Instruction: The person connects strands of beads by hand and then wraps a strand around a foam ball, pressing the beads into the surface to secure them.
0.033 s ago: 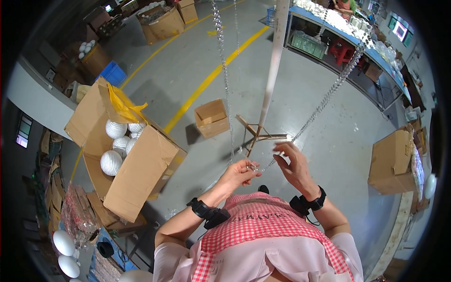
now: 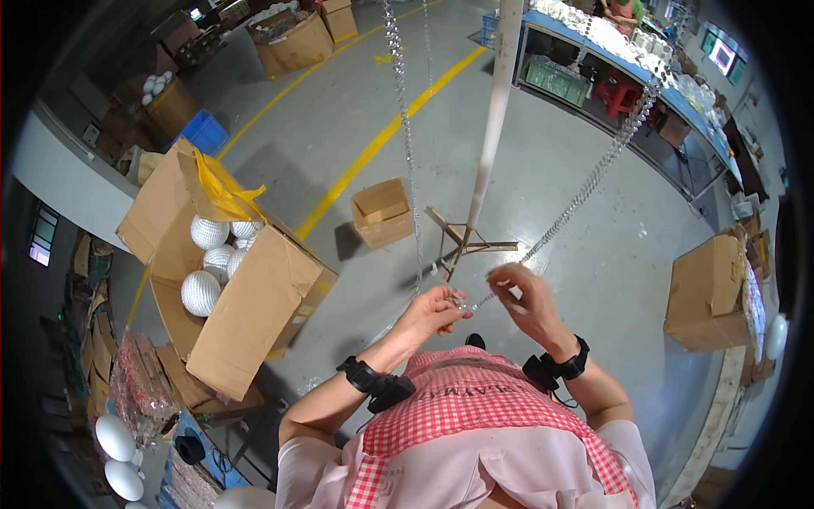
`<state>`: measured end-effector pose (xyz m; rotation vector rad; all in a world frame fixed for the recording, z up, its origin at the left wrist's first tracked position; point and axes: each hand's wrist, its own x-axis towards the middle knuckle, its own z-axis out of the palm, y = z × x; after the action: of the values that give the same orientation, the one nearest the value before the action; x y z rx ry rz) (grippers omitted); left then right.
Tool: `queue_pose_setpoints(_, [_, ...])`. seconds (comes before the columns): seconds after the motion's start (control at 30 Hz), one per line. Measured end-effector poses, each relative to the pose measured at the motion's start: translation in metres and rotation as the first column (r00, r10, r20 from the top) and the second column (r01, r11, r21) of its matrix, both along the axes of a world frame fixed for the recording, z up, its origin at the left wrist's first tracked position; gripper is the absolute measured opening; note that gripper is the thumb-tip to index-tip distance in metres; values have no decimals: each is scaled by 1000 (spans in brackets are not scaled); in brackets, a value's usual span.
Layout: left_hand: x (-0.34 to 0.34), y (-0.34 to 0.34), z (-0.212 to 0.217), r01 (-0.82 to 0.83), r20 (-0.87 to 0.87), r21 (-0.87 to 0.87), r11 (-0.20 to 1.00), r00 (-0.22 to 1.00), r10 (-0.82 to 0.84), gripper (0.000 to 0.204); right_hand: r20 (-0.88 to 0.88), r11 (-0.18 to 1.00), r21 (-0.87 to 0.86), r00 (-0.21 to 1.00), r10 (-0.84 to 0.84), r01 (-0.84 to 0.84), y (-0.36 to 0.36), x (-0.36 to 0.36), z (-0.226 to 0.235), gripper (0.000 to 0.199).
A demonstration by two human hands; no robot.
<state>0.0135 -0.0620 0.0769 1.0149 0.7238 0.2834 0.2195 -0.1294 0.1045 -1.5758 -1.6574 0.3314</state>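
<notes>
A silvery bead strand [image 2: 585, 191] slopes down from the upper right to my hands in front of the apron. My left hand [image 2: 432, 314] pinches its low end between thumb and fingers, where a few clear beads show. Close by on the right, my right hand [image 2: 527, 299] is curled with thumb and fingertips at the strand; the exact contact is partly hidden. Another thin bead strand [image 2: 407, 144] hangs from the top edge down to just above my left hand. Black bands sit on both wrists.
A white pole [image 2: 490, 144] on a wooden cross-foot stands ahead, with a small open carton [image 2: 381, 214] beside it. At left, a large carton [image 2: 254, 314] holds white ribbed balls [image 2: 201, 293]. A blue-topped workbench [image 2: 543, 21] and a person [image 2: 623, 13] are far right.
My right hand has shifted slightly left along the strand, toward my left hand, and its fingers have drawn closer together. My left hand stays in place.
</notes>
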Motion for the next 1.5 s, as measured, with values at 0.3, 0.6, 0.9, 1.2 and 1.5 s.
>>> queue_pose_setpoints(0.3, [2, -1, 7, 65, 5, 101, 993, 998, -66, 34, -634, 777, -390, 756, 163, -495, 4, -8, -13, 15])
queue_pose_setpoints(0.6, [1, -3, 6, 1, 1, 101, 995, 1000, -1, 18, -761, 768, -369, 645, 75, -524, 3, -12, -21, 17])
queue_pose_setpoints(0.9, [6, -3, 3, -29, 8, 110, 994, 1000, 28, 43, -750, 794, -362, 658, 63, -489, 6, -13, -13, 19])
queue_pose_setpoints(1.2, [8, -3, 11, 6, -37, 60, 998, 999, -3, 41, -737, 828, -353, 675, 40, -435, 7, -14, -13, 19])
queue_pose_setpoints(1.5, [11, -2, 5, -31, -22, 161, 986, 999, 35, 44, -774, 807, -357, 633, 27, -471, 9, -15, -14, 16])
